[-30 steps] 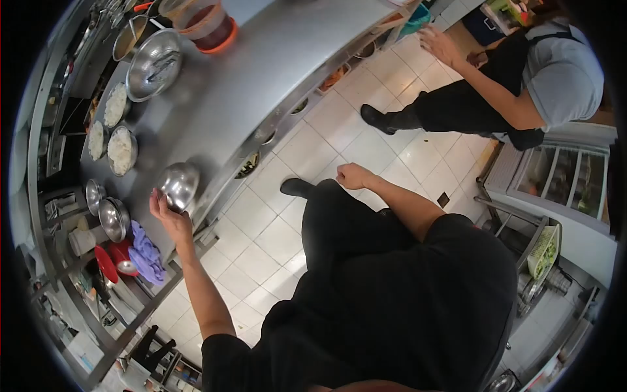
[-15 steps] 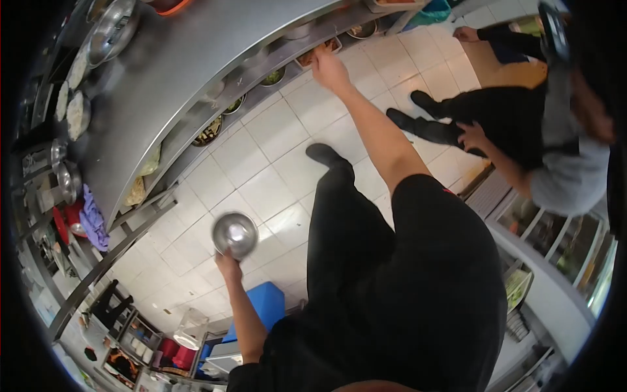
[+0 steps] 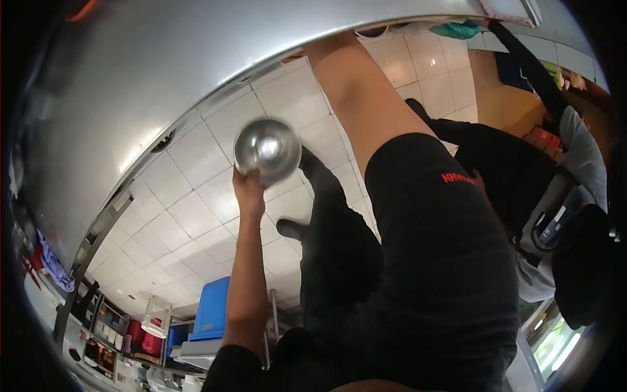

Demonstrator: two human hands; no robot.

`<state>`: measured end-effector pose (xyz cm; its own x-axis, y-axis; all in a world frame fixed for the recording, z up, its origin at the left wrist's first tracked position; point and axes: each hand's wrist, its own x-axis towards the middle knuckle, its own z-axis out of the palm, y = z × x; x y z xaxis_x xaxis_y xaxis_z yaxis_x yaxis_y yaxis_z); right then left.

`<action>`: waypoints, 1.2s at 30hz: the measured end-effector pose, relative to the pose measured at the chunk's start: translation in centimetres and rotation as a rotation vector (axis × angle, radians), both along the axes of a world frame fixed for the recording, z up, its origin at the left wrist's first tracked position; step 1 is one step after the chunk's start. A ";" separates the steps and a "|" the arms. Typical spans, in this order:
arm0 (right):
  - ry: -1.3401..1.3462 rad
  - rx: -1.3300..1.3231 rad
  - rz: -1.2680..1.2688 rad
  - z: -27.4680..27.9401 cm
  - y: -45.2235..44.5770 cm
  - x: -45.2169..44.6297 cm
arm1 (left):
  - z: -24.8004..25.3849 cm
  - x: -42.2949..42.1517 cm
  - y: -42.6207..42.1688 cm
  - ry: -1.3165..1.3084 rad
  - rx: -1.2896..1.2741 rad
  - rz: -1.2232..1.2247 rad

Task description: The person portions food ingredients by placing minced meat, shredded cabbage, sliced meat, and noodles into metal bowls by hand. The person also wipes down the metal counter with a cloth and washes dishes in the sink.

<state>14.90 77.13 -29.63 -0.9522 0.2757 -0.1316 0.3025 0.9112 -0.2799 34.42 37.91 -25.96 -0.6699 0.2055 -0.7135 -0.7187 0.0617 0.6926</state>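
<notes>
My left hand (image 3: pixel 250 189) grips the rim of a shiny, round metal bowl (image 3: pixel 268 149), thumb over the near side. The bowl is tilted toward me above the tiled floor, and nothing shows inside it. My right forearm (image 3: pixel 356 85) stretches forward and passes below the edge of the steel counter (image 3: pixel 163 78). That edge hides my right hand's fingers, so whether they hold anything cannot be seen. Beside the right wrist, a sliver of a tray with reddish-brown contents (image 3: pixel 294 57) peeks out under the counter.
At the right, a co-worker in a grey top (image 3: pixel 583 153) leans forward, one arm reaching toward a green bag (image 3: pixel 457 29). A blue bin (image 3: pixel 210 307) stands at lower left near shelves with red containers (image 3: pixel 151 340). A purple cloth (image 3: pixel 55 264) hangs at the counter's left end.
I have leaned closer to the counter. My right hand has gone from the tray below the counter edge to out of sight. The bowl has moved up and forward. The co-worker has bent forward.
</notes>
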 end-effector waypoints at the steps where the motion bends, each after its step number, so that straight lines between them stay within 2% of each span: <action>1: -0.012 -0.007 0.005 0.1 0.0 0.1 | 0.2 -2.3 2.7 0.050 0.001 -0.049; 3: -0.033 -0.015 0.011 0.2 -0.1 0.6 | 3.0 -6.8 8.7 0.121 -0.038 -0.070; 5: -0.057 -0.023 0.009 -0.1 0.0 1.3 | 2.5 -10.9 11.8 0.092 0.165 -0.072; 7: -0.066 -0.021 0.009 -0.1 0.2 1.3 | 5.2 -13.4 13.7 0.085 0.247 -0.116; 11: -0.087 -0.015 0.007 0.2 0.5 1.5 | 5.4 -13.4 13.5 0.047 0.227 -0.148; 14: -0.089 -0.045 0.006 1.5 1.1 1.9 | 5.5 -13.4 12.6 0.028 0.317 -0.146; 16: -0.077 -0.101 -0.019 3.1 1.7 2.8 | 4.6 -12.8 12.5 -0.047 0.368 -0.105; 20: -0.122 -0.322 -0.064 9.9 0.4 5.1 | 4.0 -12.3 12.9 -0.066 0.397 -0.111; 22: -0.317 -0.435 -0.123 13.6 -3.0 6.8 | 3.4 -12.1 13.0 -0.130 0.447 -0.080; 24: -0.475 -0.453 -0.101 14.5 -7.0 8.0 | 2.9 -11.9 12.9 -0.136 0.509 -0.130; 26: 0.004 -0.321 0.367 6.4 -9.2 10.2 | 3.1 -12.0 12.6 -0.130 0.558 -0.179; 29: 0.120 -0.473 0.478 5.5 -8.8 11.0 | 3.2 -11.5 12.2 -0.045 0.411 -0.190; 30: -0.177 -0.479 0.453 8.0 -7.4 9.2 | 2.8 -11.5 12.0 -0.051 0.427 -0.171; 32: -0.472 -0.220 0.066 4.6 -3.3 6.1 | 1.6 -11.5 12.0 -0.058 0.442 -0.153; 34: -0.282 -0.085 -0.009 3.7 0.6 3.9 | 0.2 -11.9 12.0 -0.067 0.464 -0.071; 36: -0.151 -0.040 -0.012 2.9 1.9 1.9 | 1.1 -11.9 12.2 -0.066 0.460 -0.036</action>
